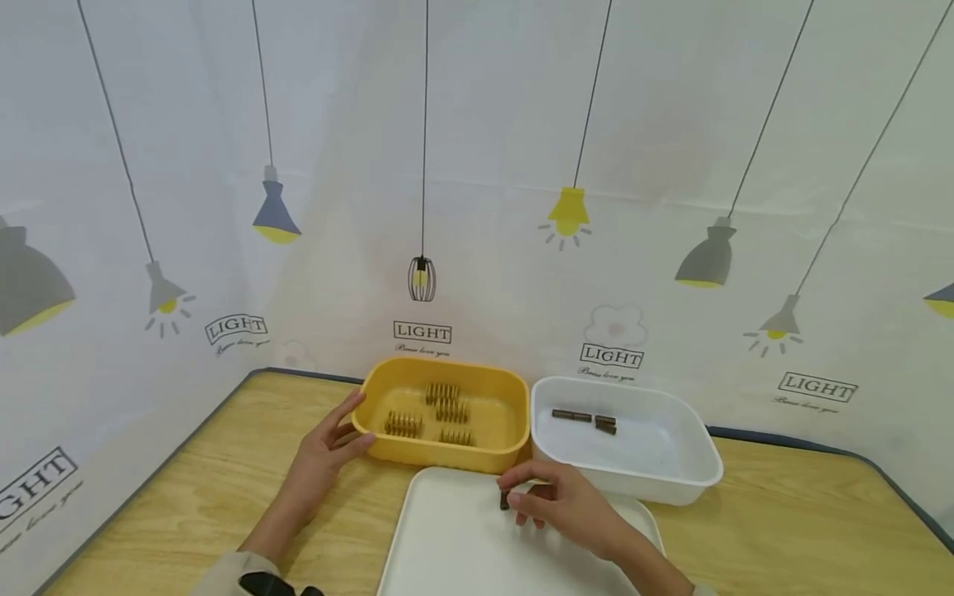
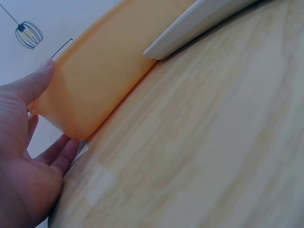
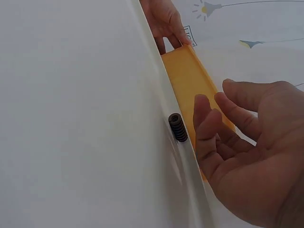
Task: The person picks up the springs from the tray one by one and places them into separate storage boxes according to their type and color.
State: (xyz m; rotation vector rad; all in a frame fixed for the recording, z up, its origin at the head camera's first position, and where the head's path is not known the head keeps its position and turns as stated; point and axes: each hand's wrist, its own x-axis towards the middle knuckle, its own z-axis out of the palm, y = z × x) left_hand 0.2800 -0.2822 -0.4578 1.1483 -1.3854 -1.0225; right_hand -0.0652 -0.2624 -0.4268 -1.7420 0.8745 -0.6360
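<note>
My left hand (image 1: 322, 451) holds the left end of a yellow bin (image 1: 447, 454), thumb at the front rim and fingers around the far side. Several brass-coloured coil springs (image 1: 403, 425) lie in that bin. On the white tray (image 1: 440, 538), close to its far rim, is a small dark coil spring (image 3: 178, 127). My right hand (image 1: 562, 503) is beside this spring, fingers loosely bent; the right wrist view shows a gap between the fingertips and the spring. The palm of this hand holds nothing visible.
A white bin (image 1: 693, 488) stands right of the yellow one, holding several dark springs (image 1: 572, 415). Both bins sit behind the tray on a wood-grain table (image 1: 782, 530). A printed white curtain (image 1: 492, 165) rises along the table's back and left edges.
</note>
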